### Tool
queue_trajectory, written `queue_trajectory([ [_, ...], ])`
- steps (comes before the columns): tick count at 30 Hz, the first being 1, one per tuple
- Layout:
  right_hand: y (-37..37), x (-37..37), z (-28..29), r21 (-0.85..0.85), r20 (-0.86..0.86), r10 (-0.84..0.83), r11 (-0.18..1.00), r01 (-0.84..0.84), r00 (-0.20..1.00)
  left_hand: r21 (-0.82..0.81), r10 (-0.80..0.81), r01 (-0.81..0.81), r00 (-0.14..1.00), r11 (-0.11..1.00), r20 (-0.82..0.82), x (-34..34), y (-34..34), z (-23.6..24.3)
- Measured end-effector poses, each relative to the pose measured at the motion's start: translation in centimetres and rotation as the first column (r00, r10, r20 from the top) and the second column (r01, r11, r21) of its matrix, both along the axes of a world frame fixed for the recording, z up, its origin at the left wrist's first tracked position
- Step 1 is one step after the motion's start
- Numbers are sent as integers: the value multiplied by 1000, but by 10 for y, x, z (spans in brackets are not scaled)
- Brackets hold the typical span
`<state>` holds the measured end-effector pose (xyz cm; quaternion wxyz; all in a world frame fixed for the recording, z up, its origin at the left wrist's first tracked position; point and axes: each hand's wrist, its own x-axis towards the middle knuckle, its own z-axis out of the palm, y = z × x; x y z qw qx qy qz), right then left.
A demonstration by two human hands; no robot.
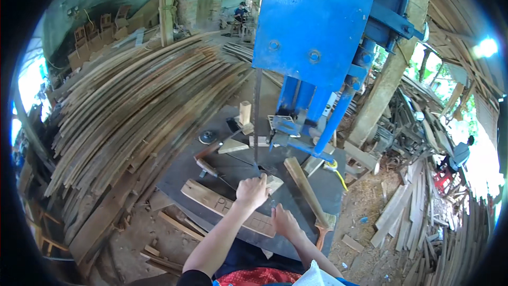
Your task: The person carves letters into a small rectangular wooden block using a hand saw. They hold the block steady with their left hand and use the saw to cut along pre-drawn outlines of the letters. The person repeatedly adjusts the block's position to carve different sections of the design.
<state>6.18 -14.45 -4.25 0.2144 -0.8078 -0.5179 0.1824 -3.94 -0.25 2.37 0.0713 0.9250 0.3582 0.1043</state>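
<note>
Left fingers (260, 181) beside wooden block (274, 183), curved board (203, 195) slanting lengthwise down rightward

left hand (252, 190): at wood block (273, 184), by saw blade (256, 122) | right hand (286, 222): nearer, right | long plank stack (137, 100): far left

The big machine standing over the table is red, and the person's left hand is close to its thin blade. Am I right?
Almost! The big machine isn't red; it's blue, as the head view shows. The rest is right: it stands over the table, and the left hand is close to its thin blade.
</note>
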Motion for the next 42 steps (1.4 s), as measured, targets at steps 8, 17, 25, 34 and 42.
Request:
queue_trajectory([
  [8, 1, -8, 10, -98, 19, -29, 995, 31, 999, -66, 33, -33, 999, 997, -7, -7, -3, 5],
  [17, -10, -34, 26, -128, 16, -123, 984, 124, 992, -46, -28, 33, 994, 998, 109, -14, 2, -11],
  [25, -30, -40, 27, -89, 66, -93, 991, 99, 993, -78, -38, 42, 998, 996, 56, -21, 17, -6],
  [34, -37, -44, 38, -118, 28, -148, 982, 150, 989, -88, -90, 94, 995, 992, 48, -20, 9, 2],
  [42, -33, -44, 50, 8, 44, -124, 992, 123, 991, -98, 33, -20, 991, 995, 131, -17, 5, -3],
])
